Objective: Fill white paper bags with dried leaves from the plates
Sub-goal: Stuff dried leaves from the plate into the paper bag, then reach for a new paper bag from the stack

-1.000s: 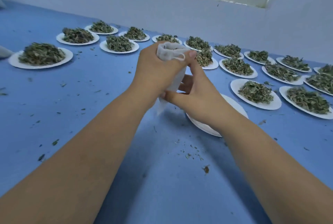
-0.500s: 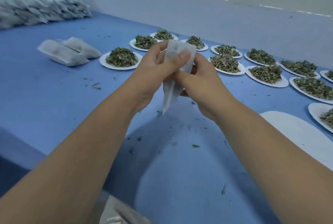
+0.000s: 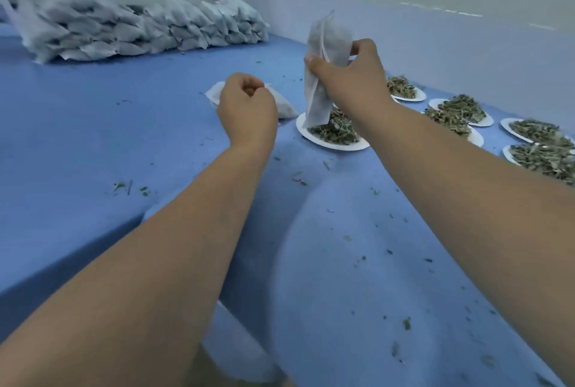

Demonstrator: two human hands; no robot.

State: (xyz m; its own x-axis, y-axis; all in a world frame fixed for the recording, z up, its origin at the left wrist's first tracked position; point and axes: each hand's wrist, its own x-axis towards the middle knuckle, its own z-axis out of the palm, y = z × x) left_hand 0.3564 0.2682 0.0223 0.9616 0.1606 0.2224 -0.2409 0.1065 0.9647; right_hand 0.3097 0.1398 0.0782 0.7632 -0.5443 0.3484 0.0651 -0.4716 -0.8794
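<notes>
Right hand (image 3: 354, 82) is up at centre frame, its grip closed round a white paper bag (image 3: 326, 44), thumb on the near face and fingers wrapped behind. The bag stands upright, its mouth pointing up towards the pale wall (image 3: 435, 44), and a thin white string runs down its front. Its lower end hangs right over the nearest plate (image 3: 329, 143), in front of the dried leaves (image 3: 337, 133) heaped there; whether it touches them, I cannot tell.

Left hand (image 3: 247, 110) hovers just left of that, over the blue table (image 3: 93, 138), its grip narrow: fingers curled in against the thumb, nothing visible inside. Behind it a filled bag (image 3: 284, 106) lies flat on the table, just beside the plate.

Out on the right edge, more plates (image 3: 485, 121) sit in rows, each loaded with leaves. Upper left, a long pile of filled bags (image 3: 124, 29) is stacked against the wall. Leaf crumbs (image 3: 298, 181) are scattered across the table between and around the two forearms.
</notes>
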